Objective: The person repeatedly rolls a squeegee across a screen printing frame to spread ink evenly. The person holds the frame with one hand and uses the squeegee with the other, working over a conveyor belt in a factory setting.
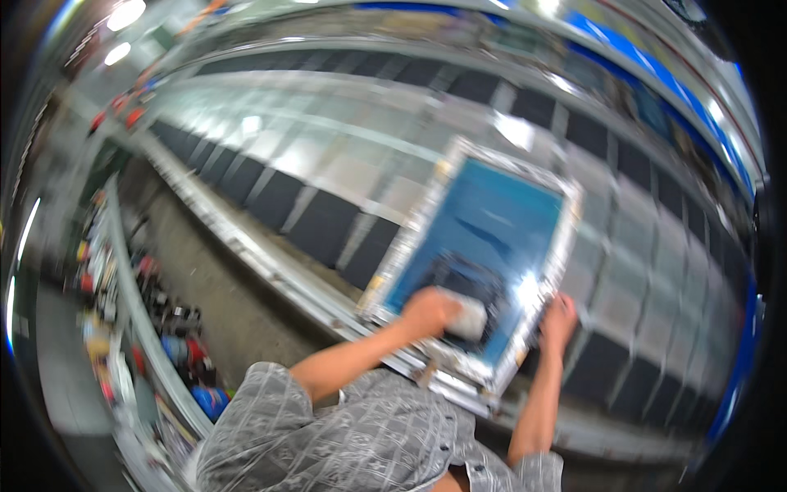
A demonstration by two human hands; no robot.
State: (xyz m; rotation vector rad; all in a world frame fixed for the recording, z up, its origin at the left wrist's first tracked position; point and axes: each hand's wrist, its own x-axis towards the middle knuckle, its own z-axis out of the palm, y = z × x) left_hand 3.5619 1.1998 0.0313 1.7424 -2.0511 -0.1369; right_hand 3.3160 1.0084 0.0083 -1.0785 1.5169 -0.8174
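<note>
A rectangular screen frame (566,211) with tape-wrapped silver edges and a blue mesh (495,217) lies angled over a long slatted table (328,139). A dark patch of wet-looking material (451,271) covers the mesh's lower part. My left hand (422,313) is closed around a pale block-like tool (467,316) at this dark patch. My right hand (557,316), fingers curled, is at the frame's right edge and seems to grip it; motion blurs the contact.
Dark squares (320,230) line both long edges of the table. A metal rail (246,250) runs along the near side. At left, another rail (147,328) borders shelving with assorted cans and containers (193,357). A blue-edged structure (672,82) runs along the far side.
</note>
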